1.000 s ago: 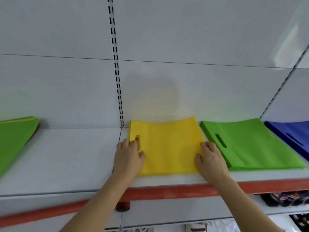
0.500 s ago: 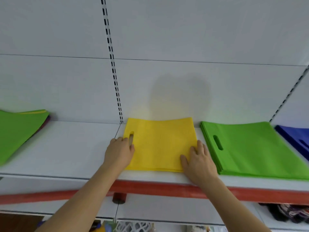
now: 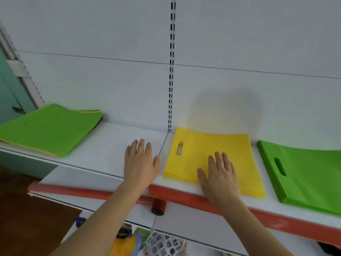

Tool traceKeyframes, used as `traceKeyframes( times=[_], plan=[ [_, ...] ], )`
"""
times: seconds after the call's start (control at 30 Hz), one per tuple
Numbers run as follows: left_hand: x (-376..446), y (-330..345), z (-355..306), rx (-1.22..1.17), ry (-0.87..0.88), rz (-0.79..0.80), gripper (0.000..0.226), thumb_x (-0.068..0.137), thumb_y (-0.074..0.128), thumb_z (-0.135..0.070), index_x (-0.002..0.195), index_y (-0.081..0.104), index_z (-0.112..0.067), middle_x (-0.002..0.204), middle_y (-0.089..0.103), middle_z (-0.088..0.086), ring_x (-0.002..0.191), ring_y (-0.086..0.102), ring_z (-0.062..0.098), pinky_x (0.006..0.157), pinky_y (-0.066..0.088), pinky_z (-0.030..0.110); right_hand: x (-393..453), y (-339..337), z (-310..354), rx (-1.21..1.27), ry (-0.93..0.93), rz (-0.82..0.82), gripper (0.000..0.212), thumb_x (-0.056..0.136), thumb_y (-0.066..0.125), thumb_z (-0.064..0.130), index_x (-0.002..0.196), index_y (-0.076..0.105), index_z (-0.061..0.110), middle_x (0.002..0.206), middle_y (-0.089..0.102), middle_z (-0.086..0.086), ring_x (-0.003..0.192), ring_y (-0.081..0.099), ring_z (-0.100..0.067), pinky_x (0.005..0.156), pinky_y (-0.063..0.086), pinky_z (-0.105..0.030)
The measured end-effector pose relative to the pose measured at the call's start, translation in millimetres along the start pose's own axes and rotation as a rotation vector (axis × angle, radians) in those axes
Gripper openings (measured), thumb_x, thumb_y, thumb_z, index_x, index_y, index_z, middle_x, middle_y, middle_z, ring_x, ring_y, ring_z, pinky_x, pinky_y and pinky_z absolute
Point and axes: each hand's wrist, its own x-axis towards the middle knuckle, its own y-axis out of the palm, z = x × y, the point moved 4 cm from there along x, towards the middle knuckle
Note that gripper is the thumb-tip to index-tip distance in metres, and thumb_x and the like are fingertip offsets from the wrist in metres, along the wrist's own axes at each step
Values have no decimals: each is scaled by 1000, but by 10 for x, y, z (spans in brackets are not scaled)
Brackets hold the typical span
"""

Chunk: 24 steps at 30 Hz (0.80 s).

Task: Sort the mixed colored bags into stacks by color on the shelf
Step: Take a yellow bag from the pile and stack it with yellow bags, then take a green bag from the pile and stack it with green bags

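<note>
Left hand (image 3: 140, 163) has slid off the yellow bags (image 3: 212, 156) onto bare shelf (image 3: 103, 150), fingers flat, holding nothing; right hand (image 3: 219, 174) lies flat on them, beside the green stack (image 3: 306, 174)

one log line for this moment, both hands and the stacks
left hand open, off stack | right hand flat on yellow stack | mixed pile unsorted

A shop: white metal display shelf (image 3: 110, 145) with a red price strip (image 3: 184, 195), slotted upright (image 3: 171, 71), and stacked bags (image 3: 304, 172) laid out.
</note>
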Motion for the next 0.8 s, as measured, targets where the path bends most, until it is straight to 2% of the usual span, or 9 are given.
traceKeyframes(
  times=[0.1, 0.33, 0.47, 0.63, 0.8],
  plan=[
    [-113, -92, 470, 5, -48, 17, 66, 104, 40, -51, 156, 46, -12, 165, 38, 15, 154, 26, 36, 127, 19, 52, -17, 9, 536, -14, -74, -9, 75, 106, 22, 63, 162, 36, 16, 174, 20, -12, 163, 6, -33, 130, 16, -51],
    [-352, -384, 1869, 29, -112, 17, 65, 103, 41, -50, 156, 46, -13, 164, 39, 13, 154, 26, 35, 126, 19, 51, -110, 12, 2096, 26, -160, -31, 74, 106, 20, 63, 163, 35, 18, 174, 19, -12, 163, 5, -33, 131, 13, -49],
    [-483, -468, 2675, 57, -149, 48, 67, 105, 34, -54, 157, 43, -14, 165, 37, 12, 155, 23, 33, 127, 18, 49, -201, 77, 2963, 60, -213, -37, 73, 106, 28, 61, 160, 41, 14, 171, 27, -15, 161, 13, -35, 130, 16, -50],
    [-481, -546, 3449, 43, -181, 38, 66, 106, 32, -54, 157, 40, -13, 163, 39, 10, 154, 24, 30, 126, 23, 47, -120, 126, 3713, 78, -246, -34, 70, 106, 32, 59, 159, 43, 14, 170, 29, -15, 160, 17, -35, 129, 18, -49],
    [-235, -482, 3957, 30, -212, 40, 64, 106, 34, -51, 156, 43, -12, 160, 42, 11, 152, 28, 30, 126, 25, 46, 239, 213, 4256, 88, -277, -28, 71, 106, 29, 59, 160, 41, 15, 171, 27, -15, 161, 15, -35, 129, 17, -49]
  ],
)
